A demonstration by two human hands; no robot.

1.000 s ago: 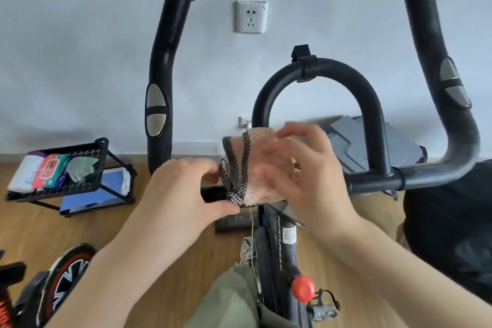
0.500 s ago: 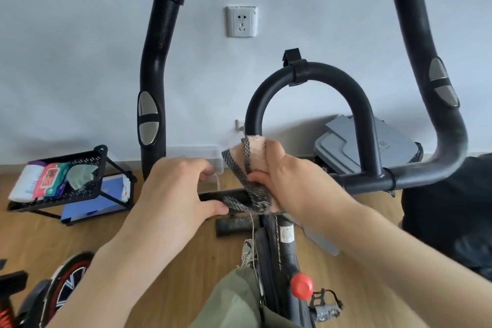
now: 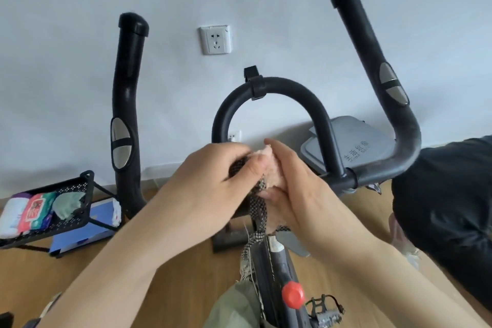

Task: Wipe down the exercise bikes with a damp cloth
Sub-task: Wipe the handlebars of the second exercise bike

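Observation:
A black exercise bike fills the middle of the view, with a curved centre loop handlebar (image 3: 271, 88), a left upright grip (image 3: 125, 104) and a right upright grip (image 3: 372, 66). A pinkish cloth (image 3: 271, 168) with a black-and-white patterned edge is bunched at the handlebar's centre, a strip of it hanging down over the frame. My left hand (image 3: 213, 184) and my right hand (image 3: 295, 189) both clasp the cloth, pressed together over the handlebar base. The bike frame (image 3: 277, 269) with a red knob (image 3: 292, 294) runs down below my hands.
A black mesh rack (image 3: 74, 218) at the left holds wipes packets and a green cloth. A wall socket (image 3: 216, 39) is above. A grey lidded bin (image 3: 354, 144) stands behind the bike, a dark bag (image 3: 447, 208) at the right. Wood floor below.
My left hand has moved right onto the cloth and now grips it together with my right hand. The view has tilted down, so the handlebars sit lower in frame.

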